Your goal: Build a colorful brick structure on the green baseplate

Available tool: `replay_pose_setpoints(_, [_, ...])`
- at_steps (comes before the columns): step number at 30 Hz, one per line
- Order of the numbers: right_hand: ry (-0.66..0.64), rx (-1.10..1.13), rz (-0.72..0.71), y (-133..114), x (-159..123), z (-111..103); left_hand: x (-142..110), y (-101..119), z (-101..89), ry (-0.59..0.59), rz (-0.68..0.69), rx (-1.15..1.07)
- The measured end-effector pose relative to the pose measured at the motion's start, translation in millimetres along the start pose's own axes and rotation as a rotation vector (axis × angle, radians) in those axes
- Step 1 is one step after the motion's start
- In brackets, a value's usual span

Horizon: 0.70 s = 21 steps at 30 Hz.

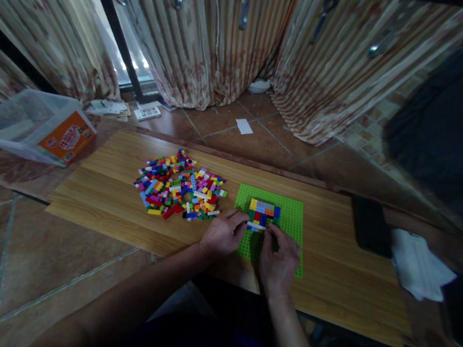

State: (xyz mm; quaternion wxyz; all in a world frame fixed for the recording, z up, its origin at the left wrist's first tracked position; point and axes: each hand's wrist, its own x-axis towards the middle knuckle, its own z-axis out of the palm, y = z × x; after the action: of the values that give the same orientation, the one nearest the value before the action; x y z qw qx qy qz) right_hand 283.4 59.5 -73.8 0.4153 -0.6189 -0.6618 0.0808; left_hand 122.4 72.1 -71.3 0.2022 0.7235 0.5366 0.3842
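A small structure of colored toy building bricks (265, 208) stands on a green studded baseplate (294, 217), with yellow, grey, blue, red and orange pieces in it. At its near side lies a long white brick (255, 227). My left hand (225, 233) has its thumb and fingers closed at the left end of this white brick. At the right end, the fingers of my right hand (280, 256) are pinched together, over the baseplate. The fingertips partly cover both ends, so the exact grip is hard to see.
A pile of loose bricks (178, 186) in many colors lies left of the baseplate on the wooden board (116, 197). A clear plastic bin (17, 132) with an orange label stands far left. On the right are a dark phone-like object (371, 226) and white tissue-like material (419, 266).
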Motion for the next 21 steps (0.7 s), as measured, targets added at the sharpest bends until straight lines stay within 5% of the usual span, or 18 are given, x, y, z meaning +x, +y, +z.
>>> replay_pose_setpoints(21, [0.044, 0.013, -0.080, 1.0, -2.9, -4.7, -0.1, -2.3, 2.1, -0.005, 0.012, 0.014])
